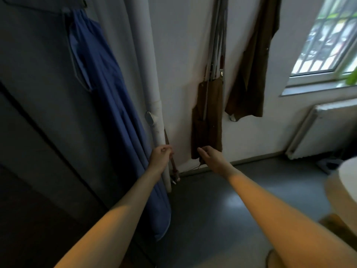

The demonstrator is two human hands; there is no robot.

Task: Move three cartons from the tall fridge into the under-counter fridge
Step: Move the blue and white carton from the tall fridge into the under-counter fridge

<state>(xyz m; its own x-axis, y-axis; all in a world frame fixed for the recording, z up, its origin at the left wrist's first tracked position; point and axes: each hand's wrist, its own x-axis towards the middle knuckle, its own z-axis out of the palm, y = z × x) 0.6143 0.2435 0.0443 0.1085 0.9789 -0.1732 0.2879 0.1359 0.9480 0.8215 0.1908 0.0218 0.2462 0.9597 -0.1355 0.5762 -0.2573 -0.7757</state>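
We judge that we are between two steps of the task: no carton is in our hands, and no carton shows anywhere in this view. So where the three cartons are, we cannot tell from here. The big dark panel on the left of our fingers may be the side or the door of the tall fridge, but this is only our guess; the under-counter fridge we do not see.

Both arms reach forward and down. The left hand has its fingers loosely curled and, as far as we can see, they hold nothing; they are just in front of a white pipe and beside a blue cloth that hangs on the dark panel. The right hand has its fingers relaxed and a little spread, also holding nothing; just beyond the fingertips hangs a brown apron on the wall.

The next move, in our opinion, calls for turning toward the fridge, finding its handle and opening the door, because neither hand touches a handle now.

The count: two hands, both free; zero cartons in view; one brown apron near the right fingers and one brown cloth higher and further right; one blue cloth; one white pipe; one window; one radiator under it. At the far right edge one pale round thing is only partly visible, and we cannot name it.
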